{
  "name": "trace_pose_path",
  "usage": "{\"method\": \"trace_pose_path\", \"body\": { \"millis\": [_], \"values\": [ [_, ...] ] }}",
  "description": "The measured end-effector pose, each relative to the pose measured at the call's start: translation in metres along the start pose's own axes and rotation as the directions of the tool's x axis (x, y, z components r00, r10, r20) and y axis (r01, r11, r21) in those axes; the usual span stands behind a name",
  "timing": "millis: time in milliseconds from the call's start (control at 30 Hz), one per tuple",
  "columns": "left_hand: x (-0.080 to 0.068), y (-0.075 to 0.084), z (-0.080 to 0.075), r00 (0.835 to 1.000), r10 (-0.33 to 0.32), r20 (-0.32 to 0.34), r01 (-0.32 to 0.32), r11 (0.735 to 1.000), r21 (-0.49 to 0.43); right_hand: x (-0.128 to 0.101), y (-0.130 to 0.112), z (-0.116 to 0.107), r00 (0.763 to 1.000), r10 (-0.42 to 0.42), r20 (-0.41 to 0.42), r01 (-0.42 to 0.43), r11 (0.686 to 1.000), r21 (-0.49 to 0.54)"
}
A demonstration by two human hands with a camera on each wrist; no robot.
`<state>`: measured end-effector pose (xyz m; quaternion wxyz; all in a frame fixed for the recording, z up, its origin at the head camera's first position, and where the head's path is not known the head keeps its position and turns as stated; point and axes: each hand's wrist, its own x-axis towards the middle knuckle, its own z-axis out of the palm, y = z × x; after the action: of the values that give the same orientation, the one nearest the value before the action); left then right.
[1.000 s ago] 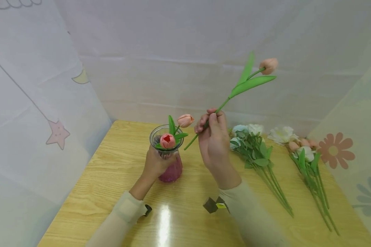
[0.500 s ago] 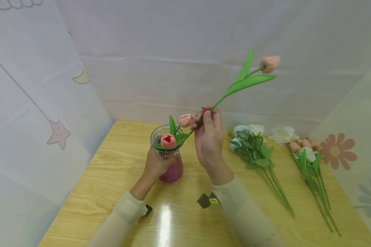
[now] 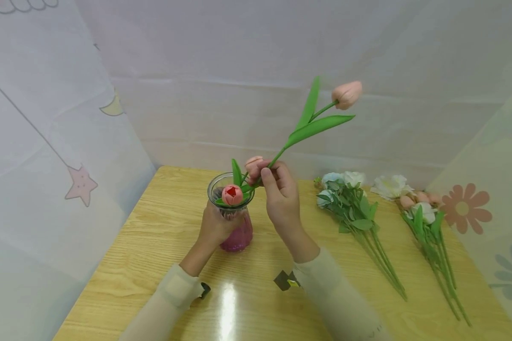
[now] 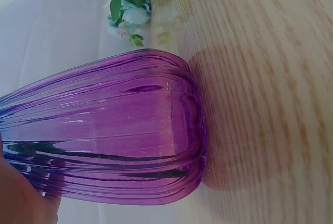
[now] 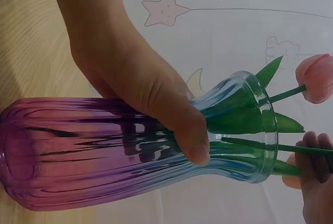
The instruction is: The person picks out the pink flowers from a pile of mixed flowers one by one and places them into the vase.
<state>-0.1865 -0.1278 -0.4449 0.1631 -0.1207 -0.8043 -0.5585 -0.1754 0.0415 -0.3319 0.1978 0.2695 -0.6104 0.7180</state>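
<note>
Backdrop sheets [image 3: 47, 142] close in the left, far and right sides of the head view, so open room lies mostly toward the lower edge. At lower left, bare wooden surface [image 3: 123, 274] runs from the sheet to the left sleeve.

Left of centre stands the purple glass vase [image 3: 235, 227], upright, well in from the surface's near edge. The left hand [image 3: 215, 227] wraps its fingers round the vase's body; in the right wrist view the thumb [image 5: 187, 130] lies across the narrowing neck. Two tulips sit in the mouth: a red one [image 3: 232, 194] at the near rim and a pink one [image 3: 253, 165] leaning out to the right.

Just right of the rim, the right hand [image 3: 277, 194] pinches the stem of a third tulip [image 3: 347, 94] between its fingers. That stem slants up toward the upper right, bloom high against the far sheet, and its lower end reaches into the vase mouth, as the right wrist view shows [image 5: 244, 141]. The right hand covers part of the pink tulip.

Right of centre lie a spray of pale blue and white flowers [image 3: 345, 189] and, nearer the right sheet, a bunch of white and pink blooms [image 3: 414, 203], stems pointing toward the lower right. A clear strip of surface separates the right hand from them.

The left wrist view shows only the vase's base [image 4: 171, 130] and a sliver of palm; the fingers are cut off there.
</note>
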Motion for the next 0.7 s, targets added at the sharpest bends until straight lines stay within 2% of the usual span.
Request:
{"method": "trace_pose_path", "body": {
  "millis": [267,467,600,700],
  "values": [
    [0.0003,0.0000,0.0000,1.000,-0.022,0.002,0.022,1.000,0.006,-0.0041,0.0009,0.0007,0.995,-0.074,0.062,0.086,0.973,-0.213],
    [-0.0001,0.0001,0.0004,1.000,-0.006,-0.004,0.006,1.000,0.017,-0.0043,-0.0012,0.0005,0.988,-0.104,0.115,0.143,0.899,-0.414],
    [0.0004,-0.0006,0.0005,1.000,0.017,-0.008,-0.017,0.999,0.031,-0.0059,-0.0049,0.0008,0.988,-0.082,0.128,0.135,0.860,-0.491],
    [0.0004,-0.0013,0.0005,1.000,0.028,-0.010,-0.027,0.999,0.041,-0.0061,-0.0067,0.0016,0.989,-0.064,0.135,0.129,0.817,-0.562]
  ]
}}
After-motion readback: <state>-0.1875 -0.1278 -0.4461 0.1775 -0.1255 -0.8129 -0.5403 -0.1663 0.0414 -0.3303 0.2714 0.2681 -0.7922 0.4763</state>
